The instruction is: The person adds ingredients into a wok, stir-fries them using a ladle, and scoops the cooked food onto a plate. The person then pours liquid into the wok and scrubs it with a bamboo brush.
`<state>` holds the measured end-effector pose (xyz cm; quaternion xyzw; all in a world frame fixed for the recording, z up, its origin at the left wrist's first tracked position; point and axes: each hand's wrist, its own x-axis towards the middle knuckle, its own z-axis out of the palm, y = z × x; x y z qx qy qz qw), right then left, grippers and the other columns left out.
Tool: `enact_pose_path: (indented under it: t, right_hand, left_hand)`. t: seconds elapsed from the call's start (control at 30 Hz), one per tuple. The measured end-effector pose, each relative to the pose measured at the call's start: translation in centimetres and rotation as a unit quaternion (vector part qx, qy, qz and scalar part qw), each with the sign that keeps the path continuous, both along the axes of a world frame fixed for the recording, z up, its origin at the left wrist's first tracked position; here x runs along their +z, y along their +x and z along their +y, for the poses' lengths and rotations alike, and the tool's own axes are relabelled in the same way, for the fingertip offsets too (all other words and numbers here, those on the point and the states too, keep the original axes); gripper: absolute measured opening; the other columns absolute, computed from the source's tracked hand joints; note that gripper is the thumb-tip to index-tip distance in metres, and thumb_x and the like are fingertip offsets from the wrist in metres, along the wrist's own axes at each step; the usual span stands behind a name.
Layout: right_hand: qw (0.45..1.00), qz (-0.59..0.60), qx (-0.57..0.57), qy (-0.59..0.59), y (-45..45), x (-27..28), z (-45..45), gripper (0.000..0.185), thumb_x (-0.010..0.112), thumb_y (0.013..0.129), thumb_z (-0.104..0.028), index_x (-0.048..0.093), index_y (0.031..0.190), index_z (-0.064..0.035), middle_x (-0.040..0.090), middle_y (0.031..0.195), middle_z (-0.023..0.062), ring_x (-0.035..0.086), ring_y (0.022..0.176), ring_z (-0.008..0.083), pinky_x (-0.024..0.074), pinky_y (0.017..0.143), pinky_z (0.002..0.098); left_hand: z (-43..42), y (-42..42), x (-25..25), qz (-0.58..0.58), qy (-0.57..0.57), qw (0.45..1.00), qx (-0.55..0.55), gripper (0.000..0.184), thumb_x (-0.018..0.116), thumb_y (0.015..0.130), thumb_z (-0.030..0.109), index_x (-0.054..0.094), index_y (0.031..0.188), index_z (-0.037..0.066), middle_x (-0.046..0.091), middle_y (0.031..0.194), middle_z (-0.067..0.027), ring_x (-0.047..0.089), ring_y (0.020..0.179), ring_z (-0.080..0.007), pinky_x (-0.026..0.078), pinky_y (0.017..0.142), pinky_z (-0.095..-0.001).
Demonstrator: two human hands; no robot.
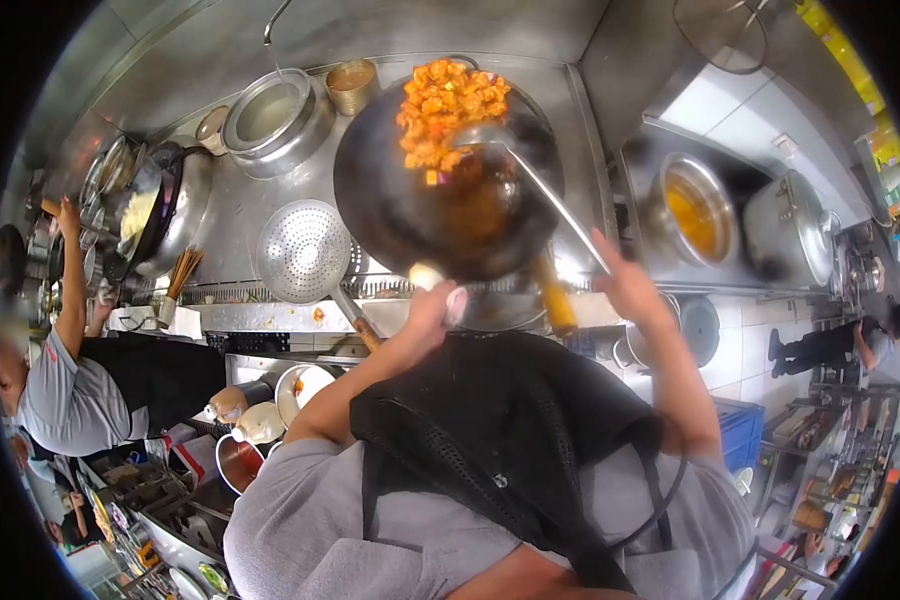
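Black apron cloth (470,420) over a grey shirt (310,520) is closest, with both forearms reaching forward from it. The left hand (435,315) is clenched around a pale cloth (455,306) at the near edge of the wok (380,200); how each finger sits is blurred. The right hand (630,288) has its fingers wrapped round the ladle (555,200), its bowl against the orange food chunks (450,105) at the wok's far side. Just left of the wok lies a perforated skimmer (303,248); to the right stands a pot of orange liquid (722,215)
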<state>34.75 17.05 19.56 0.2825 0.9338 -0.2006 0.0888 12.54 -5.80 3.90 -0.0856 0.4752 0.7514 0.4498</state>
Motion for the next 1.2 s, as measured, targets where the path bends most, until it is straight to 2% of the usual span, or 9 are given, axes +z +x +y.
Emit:
enact_pose_path:
  t: [0.13,0.23,0.37,0.53,0.7,0.87,0.97,1.03,1.2]
  right_hand:
    - [0.988,0.021,0.084,-0.13,2.7,4.6,1.7,0.075,0.061,0.088,-0.014,0.022,0.152,-0.0233,0.046,0.142,0.0192,0.048,0.127,0.0361,0.0376,0.106,0.0379]
    - [0.985,-0.06,0.1,-0.125,0.1,2.7,2.5,0.074,0.059,0.089,-0.014,0.021,0.152,-0.0245,0.046,0.141,0.0196,0.048,0.126,0.037,0.0383,0.106,0.0397]
    - [0.997,-0.045,0.055,-0.003,-5.1,-3.2,0.4,0.078,0.058,0.089,-0.023,0.012,0.153,-0.0269,0.06,0.115,0.0272,0.058,0.106,0.042,0.0452,0.093,0.0472]
    - [0.999,-0.004,-0.046,0.015,-4.9,-5.7,-3.4,0.082,0.058,0.089,-0.019,0.007,0.153,-0.0256,0.066,0.083,0.0271,0.063,0.079,0.047,0.0488,0.074,0.0535]
    - [0.986,0.079,-0.101,-0.105,2.9,-10.5,-6.4,0.083,0.058,0.087,-0.015,0.007,0.153,-0.0195,0.063,0.09,0.0329,0.061,0.08,0.0505,0.0457,0.072,0.0561]
    - [0.962,0.225,-0.104,-0.11,4.7,-13.5,-6.2,0.084,0.059,0.087,-0.012,0.007,0.153,-0.0126,0.064,0.097,0.0325,0.063,0.089,0.0473,0.0479,0.075,0.0494]
    - [0.933,0.078,-0.305,-0.176,4.8,-9.9,-7.5,0.085,0.06,0.087,-0.011,0.006,0.152,-0.0102,0.062,0.106,0.0335,0.063,0.093,0.0463,0.0475,0.079,0.0486]
    - [0.939,0.215,-0.257,-0.077,7.0,-12.9,-7.3,0.085,0.058,0.087,-0.007,0.003,0.152,-0.0091,0.064,0.1,0.0308,0.064,0.085,0.0435,0.049,0.072,0.0478]
    - [0.936,0.109,-0.326,-0.08,11.4,-17.8,-7.1,0.088,0.056,0.088,-0.007,-0.005,0.152,-0.01,0.066,0.091,0.0303,0.062,0.079,0.0486,0.0484,0.073,0.0535]
  left_hand:
    - [2.1,-4.3,6.8,-0.072,-0.024,0.997,-0.021,0.013,0.053,0.093,0.023,0.058,0.093,0.01,0.063,0.077,-0.0041,0.064,0.071,-0.0173,0.047,0.053,-0.0275]
    - [6.6,-8.7,4.5,-0.045,-0.015,0.994,-0.102,0.021,0.049,0.095,0.028,0.059,0.086,0.013,0.063,0.071,-0.0024,0.06,0.06,-0.0155,0.041,0.046,-0.0274]
    - [4.9,-5.2,-1.3,-0.008,0.02,0.998,-0.063,0.015,0.053,0.094,0.023,0.057,0.092,0.008,0.062,0.076,-0.0047,0.06,0.062,-0.0166,0.046,0.05,-0.0319]
    - [-0.2,0.6,0.8,0.025,-0.03,0.999,0.001,0.013,0.054,0.092,0.015,0.055,0.102,0.007,0.063,0.084,-0.005,0.063,0.071,-0.02,0.052,0.06,-0.035]
    - [4.8,-7.2,6.1,-0.057,-0.042,0.996,-0.046,0.021,0.047,0.096,0.027,0.058,0.092,0.011,0.061,0.073,-0.0014,0.06,0.062,-0.015,0.04,0.045,-0.0271]
    - [7.9,-9.4,1.0,-0.004,-0.017,0.993,-0.12,0.026,0.045,0.097,0.034,0.058,0.09,0.012,0.059,0.067,-0.0033,0.053,0.054,-0.0142,0.036,0.043,-0.0276]
    - [8.5,-8.7,0.5,0.0,-0.031,0.992,-0.126,0.029,0.046,0.097,0.039,0.058,0.09,0.014,0.058,0.067,-0.0041,0.051,0.053,-0.0143,0.036,0.045,-0.0281]
    - [9.1,-8.8,1.1,0.001,-0.027,0.991,-0.132,0.029,0.045,0.097,0.04,0.057,0.091,0.015,0.058,0.068,-0.0042,0.051,0.054,-0.0144,0.037,0.046,-0.0282]
    - [9.3,-8.8,0.6,0.01,-0.042,0.989,-0.142,0.027,0.042,0.097,0.036,0.057,0.092,0.015,0.059,0.069,-0.0051,0.052,0.055,-0.0158,0.039,0.048,-0.0305]
